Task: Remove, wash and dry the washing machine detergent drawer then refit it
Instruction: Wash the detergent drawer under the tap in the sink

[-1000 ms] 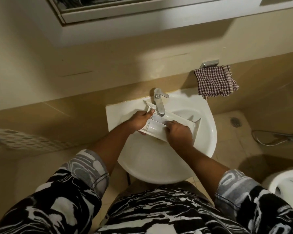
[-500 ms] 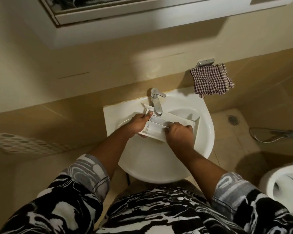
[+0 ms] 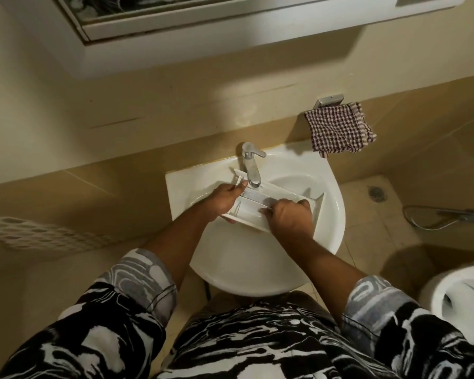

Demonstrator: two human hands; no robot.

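Observation:
The white detergent drawer (image 3: 257, 207) lies across the white washbasin (image 3: 257, 269), right under the chrome tap (image 3: 251, 166). My left hand (image 3: 222, 199) grips the drawer's left end, thumb up near the tap spout. My right hand (image 3: 289, 216) is closed over the drawer's front wall, its fingers curled into a compartment toward the right end. The drawer's front panel (image 3: 319, 207) sticks out to the right of that hand. Whether water is running from the tap cannot be made out.
A red checked cloth (image 3: 340, 131) hangs from a metal holder on the wall behind the basin's right side. A toilet (image 3: 460, 302) stands at the right. A spray hose (image 3: 443, 216) and a floor drain (image 3: 376, 192) are on the tiled floor. A mirror cabinet (image 3: 203, 23) hangs overhead.
My right hand has shifted slightly along the drawer's front wall, fingers working inside it. The left hand keeps its hold. The view has drifted a little.

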